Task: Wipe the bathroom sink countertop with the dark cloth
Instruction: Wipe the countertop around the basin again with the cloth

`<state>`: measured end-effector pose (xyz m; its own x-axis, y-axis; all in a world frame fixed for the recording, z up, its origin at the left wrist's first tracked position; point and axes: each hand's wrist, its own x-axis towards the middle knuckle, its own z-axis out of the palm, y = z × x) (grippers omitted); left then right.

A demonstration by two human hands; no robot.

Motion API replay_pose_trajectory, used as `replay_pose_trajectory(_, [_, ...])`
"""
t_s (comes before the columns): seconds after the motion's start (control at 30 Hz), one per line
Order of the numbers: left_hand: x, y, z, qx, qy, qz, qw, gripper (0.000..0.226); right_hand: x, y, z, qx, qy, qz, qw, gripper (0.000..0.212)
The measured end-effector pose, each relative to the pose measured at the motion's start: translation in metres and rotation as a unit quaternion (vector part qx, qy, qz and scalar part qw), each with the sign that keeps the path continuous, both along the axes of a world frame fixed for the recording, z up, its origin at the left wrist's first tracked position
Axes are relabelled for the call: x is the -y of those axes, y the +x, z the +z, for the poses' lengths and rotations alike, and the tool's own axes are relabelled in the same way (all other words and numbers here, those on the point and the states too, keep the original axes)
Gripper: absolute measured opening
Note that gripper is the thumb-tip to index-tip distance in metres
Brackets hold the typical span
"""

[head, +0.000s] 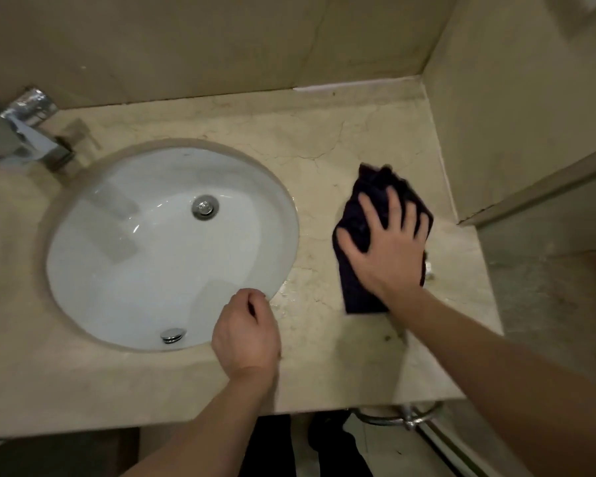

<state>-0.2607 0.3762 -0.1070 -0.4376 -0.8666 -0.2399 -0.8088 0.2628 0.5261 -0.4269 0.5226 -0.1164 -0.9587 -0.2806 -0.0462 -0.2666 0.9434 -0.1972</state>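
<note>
Dark cloth (355,270), navy-black and bunched, is lying flat on the countertop (324,139) right of the basin, its far end crumpling up, its near end reaching toward the front edge. Countertop is showing as beige marble with thin vein cracks, wet-glossy just right of the basin, running far to the wall and right into the corner.

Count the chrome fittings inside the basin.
2. The drain sits at the bottom of the basin, toward the back. The overflow cap is on the near wall, just left of the left hand. None looks hidden.
</note>
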Motion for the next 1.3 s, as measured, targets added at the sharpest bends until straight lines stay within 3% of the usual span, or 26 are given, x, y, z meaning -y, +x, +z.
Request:
replay_pose_trajectory(0.2, [0.002,0.000,0.001,0.003,0.002,-0.021,1.000,0.025,0.030,-0.019,0.001,-0.009,-0.006,-0.009,1.000,0.075])
replay_pose_trajectory(0.47, [0.004,0.006,0.011,-0.061,0.016,-0.050,0.997,0.040,0.045,0.162,0.006,0.029,0.020,0.097,0.995,0.070])
replay_pose_trajectory(0.6, [0.006,0.006,0.008,-0.074,0.006,-0.068,0.995,0.035,0.047,0.117,0.006,0.012,0.003,0.135,0.991,0.063])
replay_pose_trajectory(0.83, [0.005,0.005,0.005,-0.078,0.020,-0.036,0.996,0.032,0.085,-0.042,-0.006,-0.043,-0.008,-0.017,0.999,0.059])
replay_pose_trajectory(0.97, [0.007,0.009,0.005,-0.077,-0.006,-0.095,0.992,0.028,0.064,0.003,0.001,-0.040,-0.011,0.052,0.998,0.057])
replay_pose_trajectory(1.1, [0.008,0.008,0.001,-0.023,-0.020,-0.131,0.991,0.031,0.009,0.084,0.008,-0.003,-0.011,0.133,0.991,0.061])
replay_pose_trajectory(1.2, [0.004,-0.012,0.008,0.011,0.053,-0.116,0.992,0.035,-0.010,0.093,0.005,0.009,0.002,0.146,0.989,0.063])
replay_pose_trajectory(1.3, [-0.011,-0.060,0.021,-0.033,0.138,-0.079,0.987,0.030,-0.008,0.073,0.006,0.027,-0.005,0.154,0.988,0.062])
